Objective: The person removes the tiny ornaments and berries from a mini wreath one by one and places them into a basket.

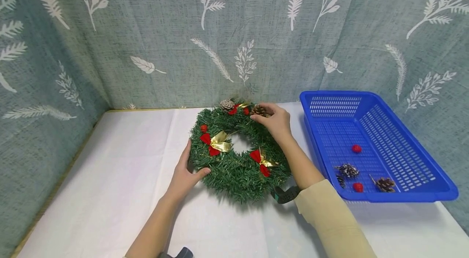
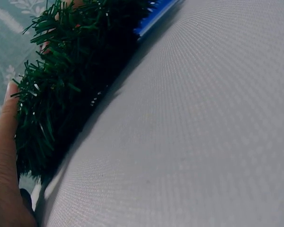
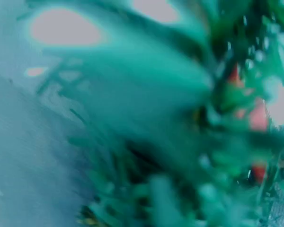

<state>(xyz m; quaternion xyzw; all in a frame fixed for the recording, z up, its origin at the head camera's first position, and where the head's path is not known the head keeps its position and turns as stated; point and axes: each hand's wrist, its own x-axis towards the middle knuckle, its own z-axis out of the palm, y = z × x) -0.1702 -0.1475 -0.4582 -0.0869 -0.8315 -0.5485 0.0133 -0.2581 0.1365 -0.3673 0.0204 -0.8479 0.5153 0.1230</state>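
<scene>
A green wreath (image 1: 234, 178) lies on the white-covered table, decorated with red and gold bows (image 1: 214, 144), red berries and a frosted pine cone (image 1: 227, 105) at its far side. My left hand (image 1: 185, 178) holds the wreath's left edge, thumb over the near rim and fingers along the outer side. At the far right of the ring, my right hand (image 1: 277, 124) pinches a brown pine cone (image 1: 258, 110) against the greenery. In the left wrist view, my thumb (image 2: 4, 127) lies beside the wreath's needles (image 2: 61, 94). Blurred greenery fills much of the right wrist view.
A blue plastic basket (image 1: 403, 127) stands right of the wreath, holding red berries (image 1: 356, 148) and several pine cones (image 1: 384, 184). Behind the table (image 1: 110, 189) hangs a grey-green curtain (image 1: 165, 26) with white leaf prints, which also covers the left side.
</scene>
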